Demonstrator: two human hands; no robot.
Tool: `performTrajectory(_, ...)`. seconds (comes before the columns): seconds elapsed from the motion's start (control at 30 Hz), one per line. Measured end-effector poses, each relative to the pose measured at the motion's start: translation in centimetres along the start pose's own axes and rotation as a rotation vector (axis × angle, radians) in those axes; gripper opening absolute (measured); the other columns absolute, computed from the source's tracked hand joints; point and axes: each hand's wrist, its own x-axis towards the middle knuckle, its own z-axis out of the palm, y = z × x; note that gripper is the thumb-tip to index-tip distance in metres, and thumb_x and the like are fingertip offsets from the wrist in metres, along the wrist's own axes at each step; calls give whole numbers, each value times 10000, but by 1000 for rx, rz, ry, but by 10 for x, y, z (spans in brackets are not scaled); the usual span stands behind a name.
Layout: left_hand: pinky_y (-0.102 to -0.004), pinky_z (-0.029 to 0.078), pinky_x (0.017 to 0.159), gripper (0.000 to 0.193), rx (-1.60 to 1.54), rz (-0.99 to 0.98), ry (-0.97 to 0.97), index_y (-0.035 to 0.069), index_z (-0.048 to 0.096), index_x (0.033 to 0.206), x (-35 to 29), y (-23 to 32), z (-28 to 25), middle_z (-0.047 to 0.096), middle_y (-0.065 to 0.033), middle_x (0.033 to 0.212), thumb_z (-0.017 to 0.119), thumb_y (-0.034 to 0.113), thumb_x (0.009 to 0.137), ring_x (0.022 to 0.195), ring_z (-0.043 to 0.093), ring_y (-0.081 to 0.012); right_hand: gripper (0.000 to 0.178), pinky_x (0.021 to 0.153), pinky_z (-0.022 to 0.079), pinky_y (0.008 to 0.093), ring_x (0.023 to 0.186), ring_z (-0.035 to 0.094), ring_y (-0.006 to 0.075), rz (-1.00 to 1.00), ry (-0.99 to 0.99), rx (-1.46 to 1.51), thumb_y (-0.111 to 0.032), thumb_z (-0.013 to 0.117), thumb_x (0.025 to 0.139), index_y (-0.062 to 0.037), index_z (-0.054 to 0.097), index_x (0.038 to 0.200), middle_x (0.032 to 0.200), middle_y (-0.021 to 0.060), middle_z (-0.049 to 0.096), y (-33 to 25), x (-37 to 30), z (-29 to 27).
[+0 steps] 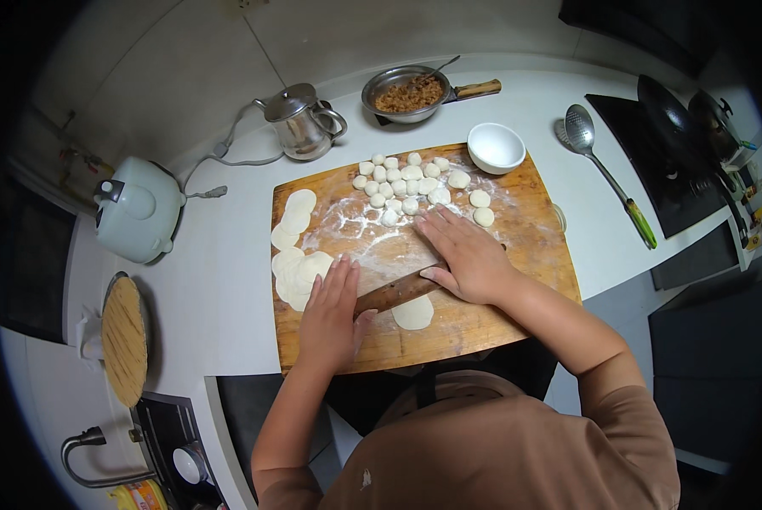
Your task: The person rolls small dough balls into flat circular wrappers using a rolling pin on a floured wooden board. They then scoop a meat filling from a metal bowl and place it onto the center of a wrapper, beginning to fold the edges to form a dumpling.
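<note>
A dark wooden rolling pin lies slantwise over the near half of a floury wooden board. My left hand is on its left end, fingers reaching forward and thumb on the near side. Across its right part rests my right hand, palm down with the thumb along the pin. A thin round dough wrapper shows on the near side of the pin. Overlapping rolled wrappers lie beside my left fingertips. Several small dough pieces cluster at the far side; a few are flattened discs.
A white bowl sits at the board's far right corner. Behind stand a pan of brown filling with a spoon and a metal kettle. A slotted ladle lies right, near the hob. At left are a pale green appliance and a round tray.
</note>
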Motion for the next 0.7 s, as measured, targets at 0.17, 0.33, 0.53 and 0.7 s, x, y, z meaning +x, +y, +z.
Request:
performTrajectory(0.17,-460,302,1153,656,-125,63,-163,43,386,1455,-32,15,-14,384,-174,1520,650,210,878,1397,377,-340,711,1114,343,482,1371,395,377,-38,-74,76,-382,645,874,-38,404,1447,1447,184,464,-19,-41,-16)
performTrajectory(0.33,-432,438,1006,449,-313,14,-133,59,550,1302,-15,13,-13,565,-166,1298,647,236,900,1206,532,-358,615,1009,422,469,1149,553,320,-86,-97,137,-254,694,825,-76,488,1376,1246,124,578,-33,-82,-25)
performTrajectory(0.53,-419,478,860,244,-309,31,-97,80,645,1033,43,11,12,640,-106,1043,706,229,849,986,598,-331,399,815,491,380,980,617,245,-116,-8,122,-144,599,837,-150,629,1235,1070,26,642,-41,-85,-30)
performTrajectory(0.7,-402,487,795,165,-437,107,-125,74,645,897,49,11,26,656,-92,922,748,152,794,903,611,-317,402,786,490,377,965,615,245,-118,14,118,-137,572,844,-164,637,1240,1064,25,644,-38,-94,-31)
